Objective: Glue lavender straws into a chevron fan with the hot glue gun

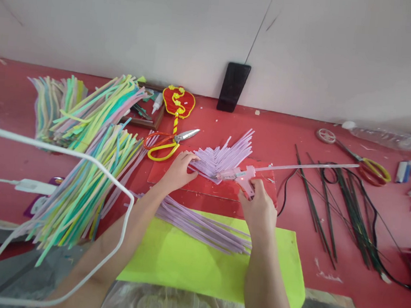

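A leaf-like piece of lilac pipe cleaners point(223, 155) lies on a red board point(202, 190), its strands set in a V pattern. My left hand point(180, 171) rests at the piece's left edge, thumb and fingers apart, fingertips touching the strands. In my right hand point(259, 206) is a pink hot glue gun point(245, 177), gripped by its handle. The nozzle points left, at the lower middle of the lilac piece. A long clear glue stick point(308, 167) sticks out of the gun's back. Loose lilac pipe cleaners point(202, 228) lie on a lime-green mat point(188, 267) nearer me.
Bundles of multicoloured pipe cleaners point(88, 182) cover the left, behind a white tubular frame point(128, 214). Scissors point(170, 144) and a red-and-yellow ornament point(178, 102) lie behind. A black phone point(234, 87) leans on the wall. Dark green stems point(354, 215), a cable and more scissors point(369, 169) are right.
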Motion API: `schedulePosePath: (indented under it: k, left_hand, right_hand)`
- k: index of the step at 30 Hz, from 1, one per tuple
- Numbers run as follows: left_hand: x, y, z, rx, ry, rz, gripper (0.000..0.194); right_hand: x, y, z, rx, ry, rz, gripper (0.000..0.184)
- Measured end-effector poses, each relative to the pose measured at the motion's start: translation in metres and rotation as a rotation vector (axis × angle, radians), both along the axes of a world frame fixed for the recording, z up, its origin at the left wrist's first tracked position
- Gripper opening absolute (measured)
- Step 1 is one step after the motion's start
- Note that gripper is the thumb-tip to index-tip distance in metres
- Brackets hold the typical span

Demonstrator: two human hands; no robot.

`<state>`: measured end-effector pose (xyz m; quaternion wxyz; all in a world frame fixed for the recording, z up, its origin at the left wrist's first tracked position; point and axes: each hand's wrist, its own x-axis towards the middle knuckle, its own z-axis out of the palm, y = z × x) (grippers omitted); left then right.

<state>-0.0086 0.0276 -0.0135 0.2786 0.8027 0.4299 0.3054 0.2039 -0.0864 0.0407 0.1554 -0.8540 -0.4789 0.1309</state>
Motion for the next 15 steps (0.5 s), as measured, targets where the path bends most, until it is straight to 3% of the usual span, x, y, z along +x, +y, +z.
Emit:
schedulePosePath:
  k: [15]
  left_hand:
    - [-0.0004, 0.0006, 0.0000, 0.000, -0.005, -0.005, 0.037]
  right_hand:
    - [0.0036, -0.0009, 0.0024, -0.015, 0.020, -0.027, 0.028]
